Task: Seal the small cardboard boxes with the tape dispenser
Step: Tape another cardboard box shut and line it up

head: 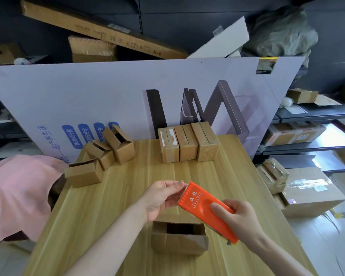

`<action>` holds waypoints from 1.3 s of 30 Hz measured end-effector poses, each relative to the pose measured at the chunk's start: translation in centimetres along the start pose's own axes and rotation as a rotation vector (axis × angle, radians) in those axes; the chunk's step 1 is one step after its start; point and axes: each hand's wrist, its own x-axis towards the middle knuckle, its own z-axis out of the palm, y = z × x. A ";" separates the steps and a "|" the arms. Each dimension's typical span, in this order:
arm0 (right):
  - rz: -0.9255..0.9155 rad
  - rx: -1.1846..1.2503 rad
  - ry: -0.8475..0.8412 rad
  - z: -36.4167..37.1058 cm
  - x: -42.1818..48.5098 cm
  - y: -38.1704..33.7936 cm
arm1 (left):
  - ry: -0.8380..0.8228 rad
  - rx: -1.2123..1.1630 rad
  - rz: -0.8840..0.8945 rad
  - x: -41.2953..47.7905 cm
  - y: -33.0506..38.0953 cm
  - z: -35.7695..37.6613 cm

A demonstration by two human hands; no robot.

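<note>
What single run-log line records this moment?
right hand grips tape dispenser | left hand pinches its toothed end | open box unsealed

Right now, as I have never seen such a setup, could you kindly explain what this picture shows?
There is no machine here: a person wears a camera on the head, looking down at their own bare hands over a wooden table. The right hand holds an orange tape dispenser; the left hand pinches at its toothed end, probably the tape. Below the hands stands an open small box. At the far left are more open boxes; at the far middle, a row of closed boxes.
</note>
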 end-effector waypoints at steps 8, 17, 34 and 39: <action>0.015 0.079 -0.041 0.4 0.0 -0.4 | -0.047 -0.189 -0.068 -0.9 0.0 -0.6; -0.061 0.057 -0.051 0.5 0.0 -0.7 | 0.009 -0.215 -0.076 -1.2 -0.2 -1.3; -0.226 -0.394 0.016 1.4 0.4 -2.0 | 0.425 0.186 0.119 -0.6 0.6 -2.1; -0.154 -0.407 -0.042 0.4 0.3 -0.6 | 0.495 0.171 0.054 -0.9 -1.2 -4.7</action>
